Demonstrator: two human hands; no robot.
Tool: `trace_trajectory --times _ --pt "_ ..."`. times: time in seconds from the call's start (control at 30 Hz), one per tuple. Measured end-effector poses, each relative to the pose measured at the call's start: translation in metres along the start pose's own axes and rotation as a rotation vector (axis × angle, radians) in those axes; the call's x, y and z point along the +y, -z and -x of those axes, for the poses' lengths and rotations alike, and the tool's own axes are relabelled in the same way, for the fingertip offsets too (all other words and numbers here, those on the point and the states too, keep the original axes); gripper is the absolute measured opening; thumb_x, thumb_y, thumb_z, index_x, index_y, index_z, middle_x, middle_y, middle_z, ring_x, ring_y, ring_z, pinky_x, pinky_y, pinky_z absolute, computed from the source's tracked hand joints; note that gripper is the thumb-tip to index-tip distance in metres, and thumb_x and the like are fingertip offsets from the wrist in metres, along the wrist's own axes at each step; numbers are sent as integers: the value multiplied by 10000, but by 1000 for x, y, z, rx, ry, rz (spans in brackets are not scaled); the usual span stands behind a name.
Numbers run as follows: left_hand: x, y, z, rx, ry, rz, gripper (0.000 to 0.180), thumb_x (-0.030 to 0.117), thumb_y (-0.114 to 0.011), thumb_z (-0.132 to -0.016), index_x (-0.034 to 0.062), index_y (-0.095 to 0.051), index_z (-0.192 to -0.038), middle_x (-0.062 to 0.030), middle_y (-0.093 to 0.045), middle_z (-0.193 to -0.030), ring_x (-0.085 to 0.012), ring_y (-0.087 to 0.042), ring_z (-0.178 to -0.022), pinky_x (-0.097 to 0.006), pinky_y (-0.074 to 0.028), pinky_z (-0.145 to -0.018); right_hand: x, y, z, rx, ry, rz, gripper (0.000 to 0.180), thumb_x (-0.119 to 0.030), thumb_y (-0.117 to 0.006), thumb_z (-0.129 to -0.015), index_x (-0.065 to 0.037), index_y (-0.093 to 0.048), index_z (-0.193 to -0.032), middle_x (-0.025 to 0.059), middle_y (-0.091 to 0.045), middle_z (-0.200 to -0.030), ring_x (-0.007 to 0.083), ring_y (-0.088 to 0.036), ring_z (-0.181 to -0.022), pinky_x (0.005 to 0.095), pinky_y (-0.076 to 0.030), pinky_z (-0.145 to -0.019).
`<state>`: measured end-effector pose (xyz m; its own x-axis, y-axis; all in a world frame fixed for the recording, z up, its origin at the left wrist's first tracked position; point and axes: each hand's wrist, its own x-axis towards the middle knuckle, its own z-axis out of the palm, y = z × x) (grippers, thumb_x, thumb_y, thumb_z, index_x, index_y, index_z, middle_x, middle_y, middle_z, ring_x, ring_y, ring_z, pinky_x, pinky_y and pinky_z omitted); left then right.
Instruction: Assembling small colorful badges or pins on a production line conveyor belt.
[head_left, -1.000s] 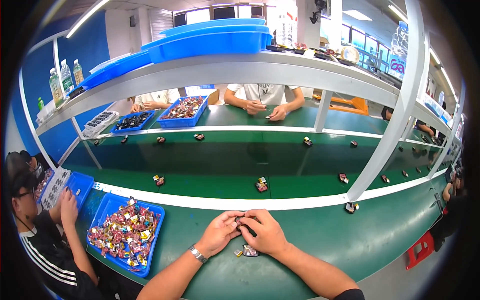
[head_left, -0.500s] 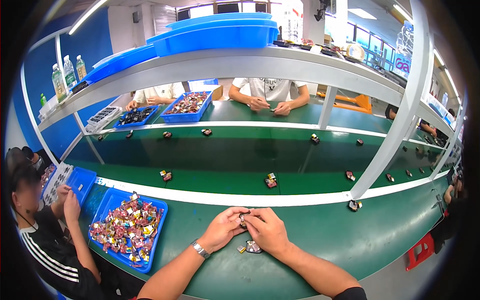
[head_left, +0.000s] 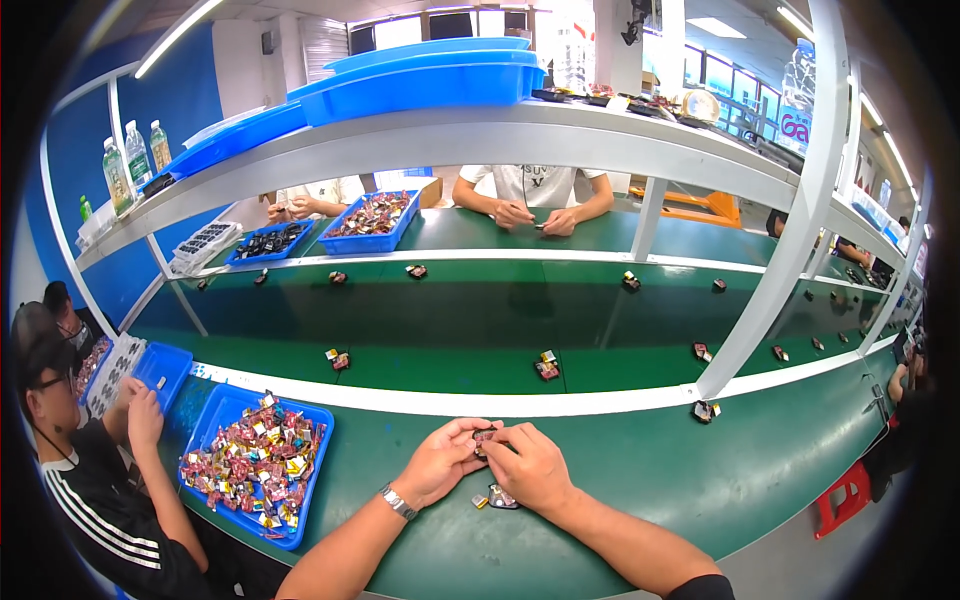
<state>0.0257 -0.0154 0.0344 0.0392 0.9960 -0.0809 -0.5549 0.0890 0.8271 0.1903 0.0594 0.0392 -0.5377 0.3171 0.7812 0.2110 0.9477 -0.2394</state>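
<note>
My left hand (head_left: 441,463) and my right hand (head_left: 533,470) meet over the green bench. Between their fingertips they grip a small black-cased electronic module (head_left: 483,441) with a reddish face, partly covered by the fingers. The left fingers hold it from one side, while the right thumb and fingers press on it from the other. Just below, partly behind my right hand, another small dark module (head_left: 503,497) lies on the bench with a small yellow piece (head_left: 480,501) beside it.
At my left is a blue tray (head_left: 327,418) heaped with small red and yellow electronic parts; a co-worker (head_left: 90,480) sits beyond it. A white rail (head_left: 450,403) separates the bench from a green conveyor belt (head_left: 450,369) carrying spaced modules. A metal shelf (head_left: 400,141) spans overhead, its post (head_left: 752,290) at right.
Both hands stay nearly in place, but the module between them is tilted and shows more of its reddish face. The co-worker at left has turned their head; the view has shifted slightly.
</note>
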Motion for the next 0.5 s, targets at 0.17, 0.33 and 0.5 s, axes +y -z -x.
trace_trajectory --times 0.17,0.33,0.5 --pt "-1 0 0 1 -3 19 310 42 -487 -974 46 -500 -1284 -96 -526 -1359 -205 -523 -1229 -406 -420 -1055 1 -2 0 5 -12 21 146 -43 -734 -708 -70 -646 -822 37 -594 -838 222 -590 -745 331 -510 -638" --pt "-2 2 0 3 5 6 303 50 -485 -978 47 -495 -1281 -85 -541 -1329 -189 -538 -1192 -398 -435 -1040 2 -6 1 35 -10 6 147 -48 -736 -708 -68 -641 -818 36 -588 -821 221 -583 -735 332 -504 -637" --pt "-1 -1 1 13 2 4 291 50 -485 -978 47 -500 -1268 -84 -548 -1307 -187 -545 -1170 -393 -440 -1033 1 -3 -3 38 13 31 141 -44 -728 -713 -71 -644 -823 34 -590 -824 215 -577 -724 328 -491 -630"
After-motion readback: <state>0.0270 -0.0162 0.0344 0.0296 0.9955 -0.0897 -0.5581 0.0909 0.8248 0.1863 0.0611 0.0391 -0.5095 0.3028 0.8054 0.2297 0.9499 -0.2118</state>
